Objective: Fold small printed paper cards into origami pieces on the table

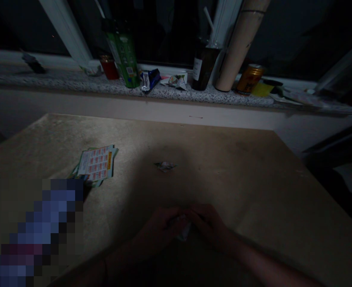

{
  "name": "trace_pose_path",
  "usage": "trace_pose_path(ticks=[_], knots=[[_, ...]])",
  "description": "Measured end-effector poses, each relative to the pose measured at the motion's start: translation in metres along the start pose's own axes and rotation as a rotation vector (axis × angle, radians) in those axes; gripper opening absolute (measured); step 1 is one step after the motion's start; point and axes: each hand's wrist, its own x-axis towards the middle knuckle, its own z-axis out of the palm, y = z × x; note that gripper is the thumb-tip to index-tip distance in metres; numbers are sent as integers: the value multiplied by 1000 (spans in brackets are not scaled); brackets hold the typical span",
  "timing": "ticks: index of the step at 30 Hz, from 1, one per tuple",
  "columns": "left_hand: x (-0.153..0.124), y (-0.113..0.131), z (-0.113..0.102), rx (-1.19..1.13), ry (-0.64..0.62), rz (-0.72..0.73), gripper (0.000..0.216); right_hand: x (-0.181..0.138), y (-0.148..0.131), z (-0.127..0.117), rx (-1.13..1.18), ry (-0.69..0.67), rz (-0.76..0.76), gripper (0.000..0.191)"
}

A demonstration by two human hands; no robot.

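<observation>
Close to my body, in deep shadow, both hands meet at a small pale piece of paper (183,232), which looks folded. My left hand (161,224) has its fingers closed over the paper's left side. From the other side, my right hand (209,223) has its fingers bent in against its top edge, near the left fingertips. Beyond them on the tabletop lies a small diamond-shaped folded paper (165,166) with a printed pattern. To its left is a loose stack of printed leaflets (95,162) with rows of red text. Dimness hides the finger details.
The brown table (238,167) meets a wall under a granite windowsill (164,92). Along the sill stand a green container (125,59), a red jar (109,67), crumpled wrappers (150,79), a dark cup with a straw (204,67), a cardboard tube (238,48) and a golden can (250,79). A pixelated patch covers the lower left.
</observation>
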Motion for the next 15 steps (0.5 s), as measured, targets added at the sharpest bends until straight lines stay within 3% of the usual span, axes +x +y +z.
trace_pose_path(ticks=[7, 15], knots=[[0, 0, 0, -107, -20, 47, 29, 0, 4, 2, 84, 60, 29, 41], [-1, -3, 2, -76, -32, 27, 33, 1, 2, 2, -3, -29, -15, 47]])
